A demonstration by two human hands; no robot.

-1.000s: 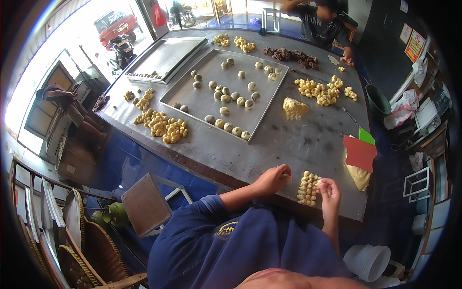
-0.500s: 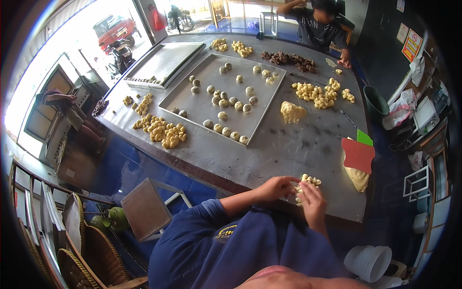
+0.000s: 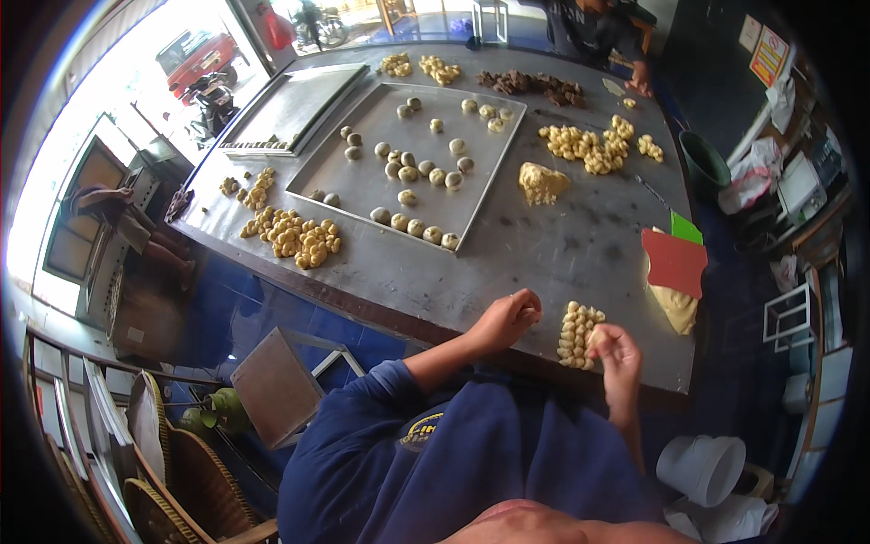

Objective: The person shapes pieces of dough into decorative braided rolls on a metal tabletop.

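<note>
A person in a dark-blue, short-sleeved top works at the near edge of a broad grey metal worktop [image 3: 544, 245], the right hand [image 3: 620, 354] bringing its thumb and fingers together on a small pale-yellow piece of dough [image 3: 595, 338] at the right side of a compact block of rounded pale-yellow dough pieces [image 3: 574, 334] set in close rows. The left hand [image 3: 507, 320] is raised to the left of the block, apart from it, its fingers curled inward; whether they close on anything cannot be told. To the right, a flat red scraper-like sheet [image 3: 674, 263] lies over a smooth pale-yellow slab of dough [image 3: 674, 311], with a bright-green flat piece [image 3: 686, 228] just behind. Farther back sit a rough yellow lump of dough [image 3: 542, 184] and a heap of small yellow dough balls [image 3: 580, 148]. At centre, a large square metal tray [image 3: 489, 154] carries scattered grey-green balls, while another heap of yellow balls [image 3: 292, 238] rests near its left corner. At the far edge, beyond a dark-brown crumbly mass [image 3: 535, 88], a co-worker in a dark shirt [image 3: 580, 32] rests a hand by the worktop.
</note>
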